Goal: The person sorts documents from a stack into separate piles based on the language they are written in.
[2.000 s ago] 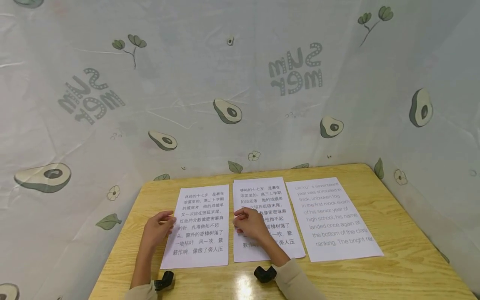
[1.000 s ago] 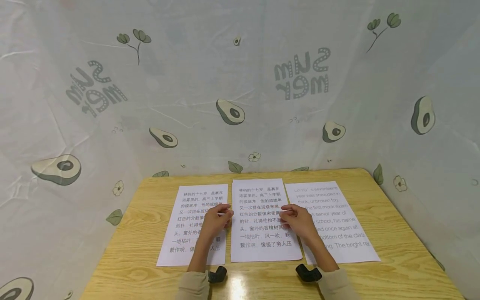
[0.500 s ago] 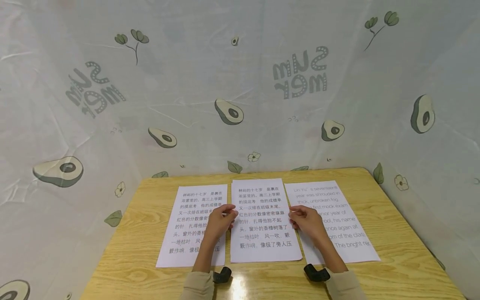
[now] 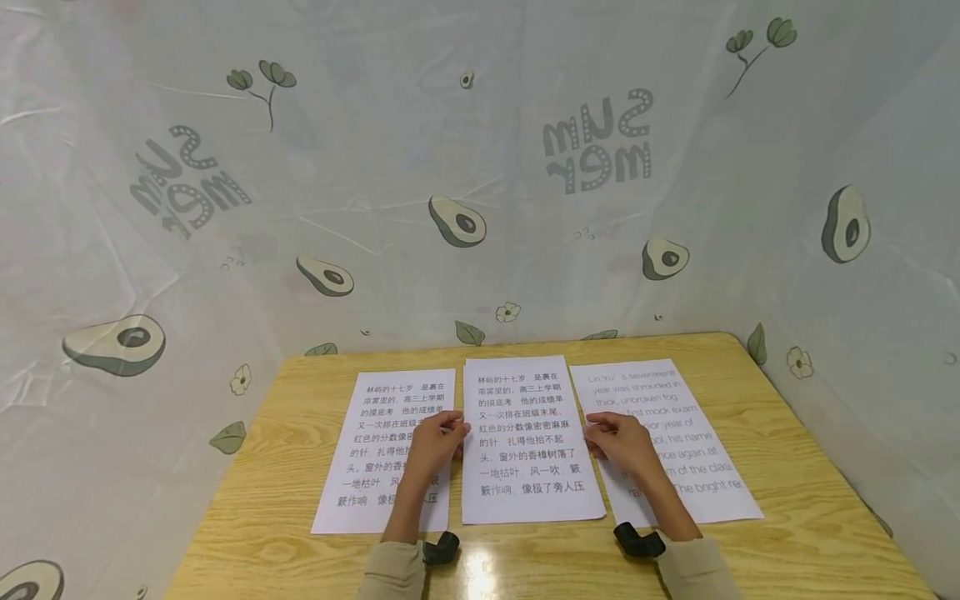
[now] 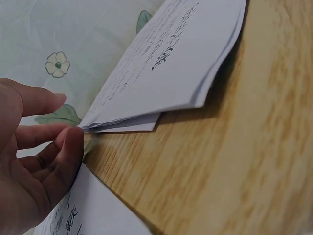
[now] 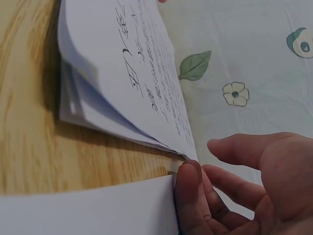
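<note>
A stack of printed paper [image 4: 522, 492] with Chinese text lies in the middle of the table, its sheets fanning slightly apart at the near edge in both wrist views. My left hand [image 4: 435, 442] is at the stack's left edge, above the left printed paper [image 4: 360, 483]. In the left wrist view its fingertips meet the edge of the stack [image 5: 195, 58], thumb apart. My right hand [image 4: 624, 443] is at the right edge, over the English-text paper [image 4: 705, 492]. The right wrist view shows its fingertips at the edge of the stack [image 6: 107, 58], thumb raised away.
The papers lie side by side on a wood-grain table [image 4: 795, 533]. A pale curtain [image 4: 375, 167] with avocado prints rises behind the table and along both sides. A black wrist mount [image 4: 639, 540] sits by the right sleeve, another mount [image 4: 441, 548] by the left.
My left hand has moved right from the left paper's outer edge to the middle stack's left edge. My right hand has crossed from the stack's left edge to its right edge.
</note>
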The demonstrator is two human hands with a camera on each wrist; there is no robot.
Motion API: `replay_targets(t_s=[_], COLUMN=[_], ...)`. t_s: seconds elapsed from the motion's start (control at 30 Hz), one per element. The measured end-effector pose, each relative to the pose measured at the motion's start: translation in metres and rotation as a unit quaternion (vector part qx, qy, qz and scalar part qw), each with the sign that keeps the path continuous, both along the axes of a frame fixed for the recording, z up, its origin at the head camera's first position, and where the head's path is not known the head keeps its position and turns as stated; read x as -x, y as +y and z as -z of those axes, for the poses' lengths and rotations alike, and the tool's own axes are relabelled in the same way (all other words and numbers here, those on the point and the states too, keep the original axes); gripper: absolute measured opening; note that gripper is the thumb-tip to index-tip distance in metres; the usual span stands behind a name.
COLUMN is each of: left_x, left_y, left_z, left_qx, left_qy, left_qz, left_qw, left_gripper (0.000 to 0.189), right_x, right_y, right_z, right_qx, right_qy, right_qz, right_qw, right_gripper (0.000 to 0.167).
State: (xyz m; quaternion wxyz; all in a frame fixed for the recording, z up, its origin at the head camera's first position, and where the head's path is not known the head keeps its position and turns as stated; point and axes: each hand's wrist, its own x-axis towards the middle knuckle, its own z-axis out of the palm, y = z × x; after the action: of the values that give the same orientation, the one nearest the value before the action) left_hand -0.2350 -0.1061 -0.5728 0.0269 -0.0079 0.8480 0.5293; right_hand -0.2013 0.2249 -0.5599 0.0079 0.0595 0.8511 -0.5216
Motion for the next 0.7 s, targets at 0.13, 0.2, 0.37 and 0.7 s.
replay_targets(t_s=[0.13, 0.2, 0.37, 0.7], left_x=[-0.0001, -0.0004, -0.0008, 0.0001], left_y=[0.0005, 0.0005, 0.0006, 0.0022], left_z=[0.0017, 0.0022, 0.0033, 0.0047], left_qx=[0.007, 0.01, 0.023, 0.046], left_qy=[-0.005, -0.005, 0.007, 0.012], left_qz=[0.0, 0.002, 0.01, 0.005], left_qw=[1.0, 0.9999, 0.9997, 0.9989], left_gripper=[0.044, 0.044, 0.041, 0.041], right_x=[-0.0005, -0.0008, -0.0004, 0.0011], right_y=[-0.0014, -0.0019, -0.0028, -0.0044], right_z=[-0.0009, -0.0005, 0.0021, 0.0056], right_qx=[-0.012, -0.021, -0.041, -0.035], right_qy=[0.0, 0.003, 0.008, 0.007], right_qz=[-0.003, -0.007, -0.009, -0.009], right_qw=[0.9999, 0.9997, 0.9991, 0.9993], right_gripper=[0.041, 0.041, 0.038, 0.031])
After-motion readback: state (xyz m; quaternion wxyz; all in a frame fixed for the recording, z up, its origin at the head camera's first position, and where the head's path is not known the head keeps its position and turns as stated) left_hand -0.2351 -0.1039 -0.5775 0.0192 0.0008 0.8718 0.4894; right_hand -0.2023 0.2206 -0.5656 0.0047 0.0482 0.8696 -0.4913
